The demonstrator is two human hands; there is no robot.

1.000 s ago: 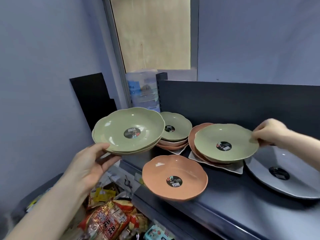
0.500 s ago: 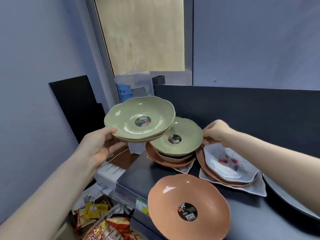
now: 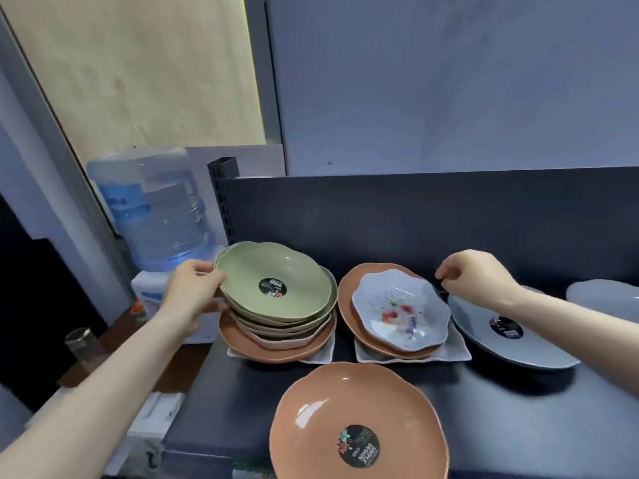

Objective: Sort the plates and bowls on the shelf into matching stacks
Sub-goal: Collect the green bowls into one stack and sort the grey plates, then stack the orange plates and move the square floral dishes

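My left hand (image 3: 193,292) grips the left rim of the top green bowl (image 3: 297,271), which sits on a pile of several green bowls (image 3: 276,323) over an orange plate (image 3: 249,347) at the shelf's back left. To the right, a floral white bowl (image 3: 377,299) lies in an orange plate (image 3: 345,292) on a white square plate (image 3: 456,350). My right hand (image 3: 473,274) hovers above that pile with fingers curled, holding nothing. A large orange bowl (image 3: 328,409) sits at the front edge. A grey plate (image 3: 539,350) lies on the right.
The dark shelf (image 3: 221,402) has an upright back panel (image 3: 415,216) close behind the piles. A water dispenser bottle (image 3: 155,216) stands left of the shelf. Another pale dish (image 3: 608,295) shows at the far right edge.
My left hand has lowered its green bowls onto the back-left pile. My right hand let go of the green plate there and moved right, above the floral bowl.
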